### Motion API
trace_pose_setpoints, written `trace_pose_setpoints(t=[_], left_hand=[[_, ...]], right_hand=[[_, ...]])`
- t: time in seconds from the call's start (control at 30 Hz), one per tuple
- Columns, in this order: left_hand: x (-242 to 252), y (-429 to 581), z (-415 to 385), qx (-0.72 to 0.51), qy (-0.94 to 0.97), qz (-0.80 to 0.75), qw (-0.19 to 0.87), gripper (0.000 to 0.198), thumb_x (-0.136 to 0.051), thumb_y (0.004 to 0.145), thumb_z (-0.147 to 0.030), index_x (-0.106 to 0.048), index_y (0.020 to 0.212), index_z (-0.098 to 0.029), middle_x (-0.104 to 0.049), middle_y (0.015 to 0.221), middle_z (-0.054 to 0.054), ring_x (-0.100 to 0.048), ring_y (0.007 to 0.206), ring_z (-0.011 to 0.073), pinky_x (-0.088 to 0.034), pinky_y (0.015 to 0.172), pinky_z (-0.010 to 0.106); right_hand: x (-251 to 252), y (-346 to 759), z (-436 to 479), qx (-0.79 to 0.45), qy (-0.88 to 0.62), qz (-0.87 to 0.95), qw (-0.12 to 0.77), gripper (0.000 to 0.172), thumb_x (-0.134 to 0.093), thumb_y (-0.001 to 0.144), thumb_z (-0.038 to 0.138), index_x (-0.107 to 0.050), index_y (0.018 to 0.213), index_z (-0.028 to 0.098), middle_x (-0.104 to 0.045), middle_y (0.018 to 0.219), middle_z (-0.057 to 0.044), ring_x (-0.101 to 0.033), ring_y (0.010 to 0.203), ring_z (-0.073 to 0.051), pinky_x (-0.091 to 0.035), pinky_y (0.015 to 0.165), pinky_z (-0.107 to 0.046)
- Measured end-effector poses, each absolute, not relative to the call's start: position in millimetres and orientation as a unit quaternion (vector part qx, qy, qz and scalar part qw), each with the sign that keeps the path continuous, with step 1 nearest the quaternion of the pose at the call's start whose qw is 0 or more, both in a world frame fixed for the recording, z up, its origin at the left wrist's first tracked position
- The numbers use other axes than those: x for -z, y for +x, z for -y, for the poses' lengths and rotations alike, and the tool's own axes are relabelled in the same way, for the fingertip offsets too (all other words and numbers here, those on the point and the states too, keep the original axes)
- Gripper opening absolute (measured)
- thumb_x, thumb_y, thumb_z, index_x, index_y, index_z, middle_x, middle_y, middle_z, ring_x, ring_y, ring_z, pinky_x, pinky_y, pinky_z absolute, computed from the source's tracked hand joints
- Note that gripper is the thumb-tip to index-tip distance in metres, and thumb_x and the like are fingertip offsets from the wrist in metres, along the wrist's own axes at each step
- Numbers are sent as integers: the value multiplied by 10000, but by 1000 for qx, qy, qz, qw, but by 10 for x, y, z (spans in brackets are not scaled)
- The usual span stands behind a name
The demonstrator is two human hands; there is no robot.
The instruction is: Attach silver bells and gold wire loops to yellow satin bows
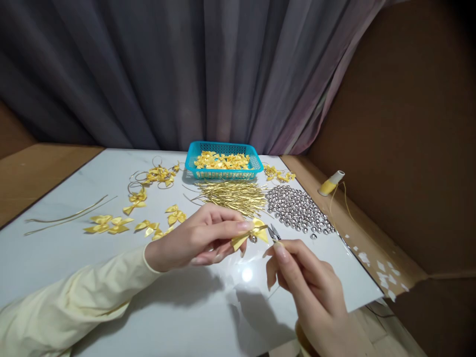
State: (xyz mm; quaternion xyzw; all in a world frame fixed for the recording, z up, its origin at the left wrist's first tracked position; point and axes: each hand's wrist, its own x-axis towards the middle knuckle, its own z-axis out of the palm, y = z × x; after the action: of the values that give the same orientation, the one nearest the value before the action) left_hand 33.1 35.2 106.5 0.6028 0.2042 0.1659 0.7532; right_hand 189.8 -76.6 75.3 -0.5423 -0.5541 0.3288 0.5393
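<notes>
Between my left hand's [211, 233] thumb and fingers is a yellow ribbon bow [260, 232], closed tight just above the middle of the table. A small round silver bell [253, 239] shows at the bow's lower edge, and a short gold twist of wire points right from it. My right hand [305, 272] is closed around a small pair of thread snips [274, 234]. Their pointed blades are slightly apart, right by the wire end; whether they touch it I cannot tell. The handles are mostly hidden in my fingers.
Behind my hands lie a pile of gold wire ties [232, 197] and a heap of silver bells [295, 208]. A blue basket [191, 169] holds yellow bows. More bows [107, 224] lie at left, near two loose wires [70, 216]. A thread spool [330, 183] stands at right.
</notes>
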Motion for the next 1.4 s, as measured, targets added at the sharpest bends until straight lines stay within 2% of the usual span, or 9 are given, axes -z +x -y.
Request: trace_pose_setpoints(t=[0.23,0.43,0.53,0.67,1.0,1.2,1.4], left_hand=[[-1006,346,-387,-152,533,-182,812,351,-454,892,-250,-569,589,-117,-270,281,-92,-133,216,10,-146,247,101],[-1025,357,-361,-146,478,-177,848,359,-437,894,-230,-586,590,-110,-338,336,-73,-121,213,8,-122,207,93],[-1031,361,-354,-153,485,-183,841,356,-453,888,-237,-586,582,-113,-321,322,-77,-126,214,9,-144,215,88],[-1021,353,-358,-158,509,-186,826,350,-472,883,-249,-585,579,-118,-273,293,-89,-125,216,10,-169,236,88],[-987,337,-374,-166,510,-148,831,279,-549,843,-320,-604,652,-125,-306,302,-94,-143,220,7,-149,246,107],[-1048,315,-379,-173,563,-183,787,298,-516,867,-285,-590,627,-126,-315,308,-91,-182,243,2,-185,286,104],[-1073,320,-342,-158,666,-205,700,281,-506,872,-286,-587,668,-111,-417,413,-63,-300,299,10,-220,301,110]], right_hand=[[-841,1980,729,-387,-521,519,555,278,-459,883,346,-615,749,159,-448,463,29,-359,428,-86,-256,430,-228],[-861,1911,758,-387,-523,545,529,302,-451,880,359,-592,697,164,-382,439,42,-354,430,-87,-263,439,-231],[-874,1884,775,-375,-520,561,525,296,-454,878,347,-576,676,169,-364,442,42,-359,434,-89,-257,432,-231],[-874,1930,757,-340,-532,559,538,284,-443,887,332,-568,685,175,-377,459,39,-366,442,-89,-259,423,-224],[-845,1967,725,-327,-541,573,521,309,-431,890,337,-555,664,166,-385,455,35,-387,445,-89,-272,422,-215],[-868,1977,795,-318,-534,558,550,271,-457,883,300,-584,683,168,-391,456,37,-370,434,-84,-258,425,-226],[-875,2030,844,-273,-536,564,566,237,-460,882,239,-598,701,175,-398,457,41,-343,418,-75,-249,416,-222]])
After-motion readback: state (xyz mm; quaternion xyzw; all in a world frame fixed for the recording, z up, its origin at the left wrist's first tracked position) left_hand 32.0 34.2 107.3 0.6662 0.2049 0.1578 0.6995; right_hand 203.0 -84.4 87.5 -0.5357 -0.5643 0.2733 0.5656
